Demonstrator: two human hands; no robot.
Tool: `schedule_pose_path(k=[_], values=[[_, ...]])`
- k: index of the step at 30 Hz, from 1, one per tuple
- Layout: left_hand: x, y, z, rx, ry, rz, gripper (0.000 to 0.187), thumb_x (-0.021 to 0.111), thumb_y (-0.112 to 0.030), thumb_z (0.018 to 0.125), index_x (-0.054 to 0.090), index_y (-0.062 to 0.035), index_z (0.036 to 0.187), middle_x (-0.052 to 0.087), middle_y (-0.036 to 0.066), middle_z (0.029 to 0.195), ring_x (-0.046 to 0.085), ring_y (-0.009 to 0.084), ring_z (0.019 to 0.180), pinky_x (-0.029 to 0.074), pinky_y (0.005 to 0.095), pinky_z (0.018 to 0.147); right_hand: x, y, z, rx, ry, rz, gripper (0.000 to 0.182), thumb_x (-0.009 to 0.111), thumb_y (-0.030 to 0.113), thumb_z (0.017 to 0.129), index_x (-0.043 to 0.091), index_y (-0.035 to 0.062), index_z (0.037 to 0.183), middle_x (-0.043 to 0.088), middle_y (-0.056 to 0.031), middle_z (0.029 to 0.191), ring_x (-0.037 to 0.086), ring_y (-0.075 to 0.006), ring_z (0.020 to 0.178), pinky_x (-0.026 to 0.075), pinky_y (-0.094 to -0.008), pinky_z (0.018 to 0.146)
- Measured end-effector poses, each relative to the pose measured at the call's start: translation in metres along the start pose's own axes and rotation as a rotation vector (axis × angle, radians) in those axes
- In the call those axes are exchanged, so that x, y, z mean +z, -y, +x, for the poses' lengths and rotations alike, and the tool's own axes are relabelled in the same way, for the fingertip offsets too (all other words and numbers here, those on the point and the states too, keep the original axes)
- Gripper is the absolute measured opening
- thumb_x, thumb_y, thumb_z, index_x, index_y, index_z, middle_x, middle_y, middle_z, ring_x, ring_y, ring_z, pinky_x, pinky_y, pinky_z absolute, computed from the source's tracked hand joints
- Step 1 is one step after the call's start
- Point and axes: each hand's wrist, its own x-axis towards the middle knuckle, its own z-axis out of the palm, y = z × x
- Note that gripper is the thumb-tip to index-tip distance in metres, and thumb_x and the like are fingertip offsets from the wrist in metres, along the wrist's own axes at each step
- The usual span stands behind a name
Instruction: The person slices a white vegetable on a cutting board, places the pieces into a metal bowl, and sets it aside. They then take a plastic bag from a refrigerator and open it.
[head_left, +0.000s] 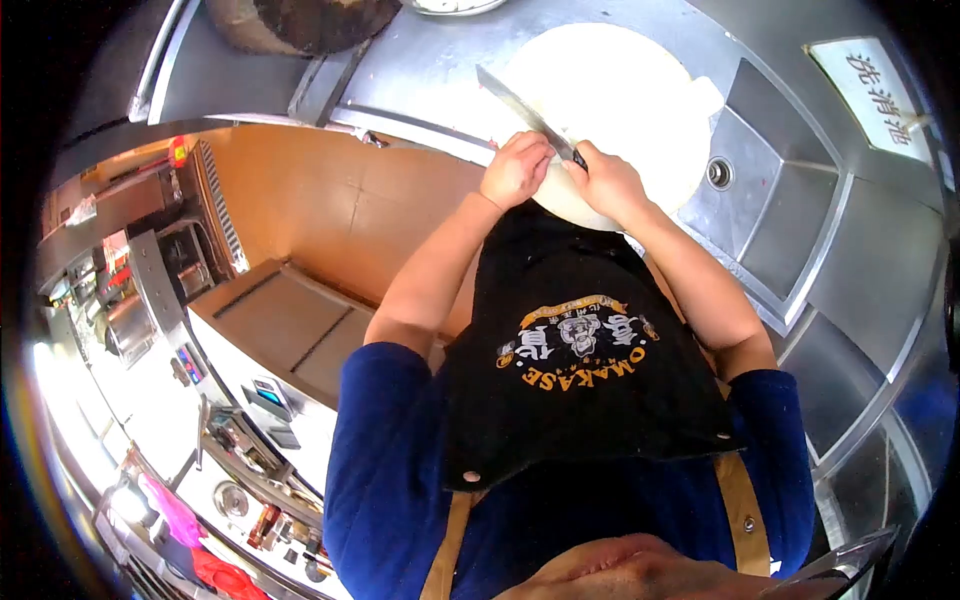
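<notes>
My right hand [608, 185] is wrapped round the dark handle of a kitchen knife [522, 108], over the near edge of a round white cutting board [625, 95]. The long blade slants up and to the left, its tip past the board's left side. My left hand [517, 170] is closed, its fingers curled close to the blade near the handle. What those fingers hold, if anything, is hidden. Glare washes out most of the board, and small pale bits show near the blade.
A metal sink [735, 200] with a drain lies right of the board, below a sign [872, 98] with Chinese characters. A thick round wooden block [300, 20] and a plate [455, 5] stand at the far side. The steel counter's front edge [420, 138] runs left.
</notes>
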Motion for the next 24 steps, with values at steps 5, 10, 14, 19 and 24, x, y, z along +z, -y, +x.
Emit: schedule_pose_path(k=[5, 10, 14, 19, 24], values=[[-0.02, -0.033, 0.012, 0.062, -0.172, 0.01, 0.012, 0.069, -0.001, 0.08, 0.069, -0.0022, 0.092, 0.066, 0.012, 0.099, 0.063, 0.0331, 0.096, 0.051, 0.0407, 0.084, -0.025, -0.008, -0.03, -0.093, -0.186, -0.082, 0.029, 0.061, 0.029, 0.092, 0.056, 0.0052, 0.108, 0.069, -0.0167, 0.096, 0.068, -0.0364, 0.09, 0.054, -0.0471, 0.075], [-0.04, -0.065, 0.04, 0.239, 0.464, 0.238, 0.078, 0.049, -0.056, 0.098, 0.035, -0.0034, 0.153, 0.028, 0.02, 0.161, 0.018, 0.0346, 0.152, 0.011, 0.0513, 0.123, -0.027, -0.018, -0.042, -0.209, -0.337, -0.229, 0.019, 0.064, 0.016, 0.084, 0.058, 0.0061, 0.099, 0.064, -0.0111, 0.092, 0.066, -0.0309, 0.088, 0.053, -0.0445, 0.074], [-0.023, -0.037, 0.059, 0.328, 0.764, 0.168, 0.091, 0.032, -0.07, 0.098, 0.018, -0.0022, 0.158, 0.013, 0.022, 0.164, 0.007, 0.0354, 0.154, 0.007, 0.0518, 0.123, -0.012, -0.02, -0.054, -0.192, -0.43, -0.363, 0.017, 0.063, 0.014, 0.079, 0.059, 0.008, 0.094, 0.062, -0.0077, 0.089, 0.065, -0.026, 0.083, 0.053, -0.0414, 0.071], [-0.006, -0.019, 0.087, 0.39, 0.958, 0.206, 0.095, 0.021, -0.074, 0.097, 0.014, -0.003, 0.159, 0.005, 0.019, 0.166, 0.0, 0.0333, 0.154, 0.001, 0.0516, 0.123, -0.007, 0.0, -0.091, -0.143, -0.449, -0.392, 0.018, 0.064, 0.015, 0.077, 0.058, 0.0096, 0.093, 0.059, -0.0042, 0.086, 0.064, -0.0228, 0.082, 0.052, -0.0381, 0.069], [0.01, 0.037, 0.149, 0.27, 0.753, 0.116, 0.085, 0.034, -0.069, 0.098, 0.028, -0.0086, 0.157, 0.012, 0.017, 0.166, 0.003, 0.0318, 0.155, 0.003, 0.052, 0.124, 0.004, 0.022, -0.161, 0.064, -0.381, -0.187, 0.03, 0.07, 0.008, 0.074, 0.058, 0.0073, 0.101, 0.065, -0.01, 0.093, 0.064, -0.0331, 0.088, 0.053, -0.0417, 0.074]])
